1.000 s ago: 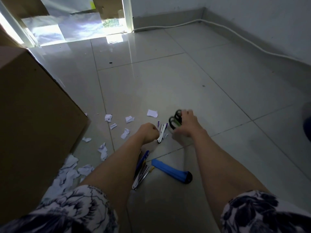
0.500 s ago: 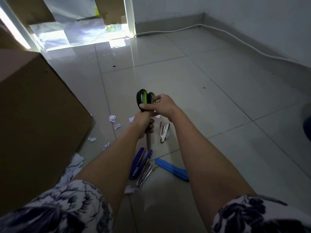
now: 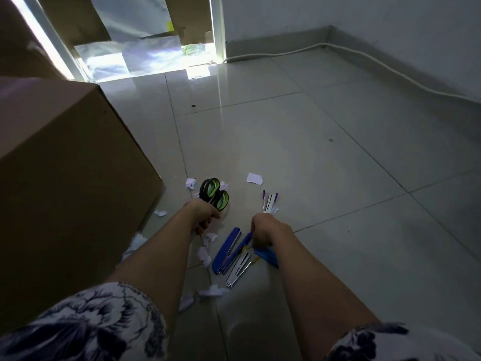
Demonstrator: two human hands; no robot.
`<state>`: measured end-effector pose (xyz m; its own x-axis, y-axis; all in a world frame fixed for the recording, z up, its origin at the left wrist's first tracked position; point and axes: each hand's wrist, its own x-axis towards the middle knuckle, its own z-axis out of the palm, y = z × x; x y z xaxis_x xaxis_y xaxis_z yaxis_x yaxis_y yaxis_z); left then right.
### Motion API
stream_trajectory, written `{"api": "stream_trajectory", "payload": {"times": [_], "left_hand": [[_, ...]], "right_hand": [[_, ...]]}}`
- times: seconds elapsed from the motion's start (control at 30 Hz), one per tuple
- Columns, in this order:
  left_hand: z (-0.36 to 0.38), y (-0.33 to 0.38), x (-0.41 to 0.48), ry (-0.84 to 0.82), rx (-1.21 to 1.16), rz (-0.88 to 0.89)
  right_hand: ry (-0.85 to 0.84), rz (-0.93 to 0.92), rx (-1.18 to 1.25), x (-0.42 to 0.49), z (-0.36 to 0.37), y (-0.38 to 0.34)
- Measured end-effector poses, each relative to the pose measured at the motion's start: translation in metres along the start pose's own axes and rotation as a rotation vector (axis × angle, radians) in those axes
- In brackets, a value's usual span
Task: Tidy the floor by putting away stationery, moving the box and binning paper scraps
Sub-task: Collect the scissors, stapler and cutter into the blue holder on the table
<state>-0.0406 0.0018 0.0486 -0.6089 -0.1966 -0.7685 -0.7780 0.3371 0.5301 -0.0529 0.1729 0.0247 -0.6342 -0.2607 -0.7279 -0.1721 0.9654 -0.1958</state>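
Observation:
My left hand (image 3: 205,213) grips the black-and-green scissors (image 3: 215,196) around the blades, with the handles pointing up and away. My right hand (image 3: 263,230) is lowered, knuckles up, over the far end of the open blue stapler (image 3: 227,252) and the blue utility knife (image 3: 268,257); its fingers are hidden, so a hold cannot be made out. A silver metal tool (image 3: 238,269) lies by the stapler. A small white-and-purple item (image 3: 269,201) lies just beyond my right hand. White paper scraps (image 3: 254,177) are scattered around on the floor tiles. The brown cardboard box (image 3: 65,178) stands at left.
More scraps lie by the box corner (image 3: 160,213) and near my left forearm (image 3: 204,254). A white cable (image 3: 364,58) runs along the right wall's base. A bright doorway (image 3: 145,61) is at the far left. Bare tiles extend right.
The scissors went from my right hand into my left, which lowered them. My right hand let go and dropped down to the blue stapler and knife.

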Motion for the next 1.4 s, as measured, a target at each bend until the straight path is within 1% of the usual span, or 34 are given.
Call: {"api": "stream_trajectory", "payload": {"times": [0.1, 0.17, 0.27, 0.33, 0.4, 0.47, 0.53, 0.6, 0.67, 0.7, 0.77, 0.8, 0.83, 0.9, 0.93, 0.97, 1.07, 1.13, 1.2, 1.27, 1.33, 1.4], "left_hand": [[0.006, 0.002, -0.002, -0.014, 0.020, 0.028], [0.013, 0.004, -0.003, -0.042, 0.008, 0.035], [0.023, 0.008, -0.007, -0.090, -0.012, 0.051], [0.027, 0.011, -0.008, -0.110, -0.036, 0.102], [0.027, 0.016, -0.009, -0.116, -0.088, 0.160], [0.026, 0.019, -0.009, -0.116, -0.161, 0.206], [0.024, 0.021, -0.009, -0.124, -0.223, 0.255], [0.024, 0.023, -0.011, -0.143, -0.223, 0.322], [0.023, 0.024, -0.016, -0.162, -0.216, 0.384], [0.022, 0.023, -0.017, -0.162, -0.212, 0.401], [0.020, 0.021, -0.019, -0.170, -0.186, 0.408], [0.018, 0.020, -0.020, -0.190, -0.180, 0.393], [0.017, 0.018, -0.020, -0.207, -0.168, 0.362], [0.016, 0.015, -0.020, -0.204, -0.096, 0.286], [0.017, 0.014, -0.020, -0.192, -0.054, 0.254], [0.017, 0.013, -0.020, -0.179, -0.023, 0.231], [0.017, 0.010, -0.015, -0.114, -0.012, 0.196], [0.014, 0.005, -0.009, -0.078, -0.029, 0.191], [0.012, 0.003, -0.006, -0.063, -0.062, 0.172], [0.013, 0.002, -0.007, -0.086, -0.090, 0.143], [0.016, 0.001, -0.009, -0.104, -0.053, 0.117], [0.020, 0.000, -0.008, -0.071, 0.043, 0.097]], "right_hand": [[-0.065, 0.066, -0.019, -0.001, 0.006, 0.009], [0.005, 0.086, -0.107, -0.004, 0.010, 0.013], [0.069, 0.039, -0.229, -0.012, 0.011, 0.016], [0.069, 0.039, -0.149, -0.021, 0.001, 0.018], [0.092, 0.053, 0.112, -0.023, -0.018, 0.025], [0.141, 0.029, 0.549, -0.022, -0.040, 0.028], [0.168, -0.073, 0.948, -0.022, -0.059, 0.023], [0.125, -0.236, 1.226, -0.024, -0.072, 0.013], [0.116, -0.339, 1.341, -0.024, -0.077, 0.001], [0.134, -0.356, 1.377, -0.023, -0.077, -0.004], [0.194, -0.333, 1.429, -0.018, -0.073, -0.009], [0.222, -0.311, 1.415, -0.016, -0.069, -0.010], [0.252, -0.279, 1.351, -0.013, -0.065, -0.011], [0.299, -0.201, 1.145, -0.013, -0.058, -0.010], [0.307, -0.165, 1.079, -0.012, -0.055, -0.010], [0.307, -0.135, 1.062, -0.013, -0.051, -0.009], [0.271, -0.056, 1.114, -0.010, -0.039, -0.001], [0.253, 0.036, 1.054, -0.004, -0.028, 0.006], [0.353, 0.151, 0.846, 0.003, -0.015, 0.011], [0.464, 0.216, 0.652, 0.006, -0.005, 0.011], [0.494, 0.248, 0.628, 0.009, 0.005, 0.010], [0.492, 0.259, 0.612, 0.009, 0.009, 0.008]]}}
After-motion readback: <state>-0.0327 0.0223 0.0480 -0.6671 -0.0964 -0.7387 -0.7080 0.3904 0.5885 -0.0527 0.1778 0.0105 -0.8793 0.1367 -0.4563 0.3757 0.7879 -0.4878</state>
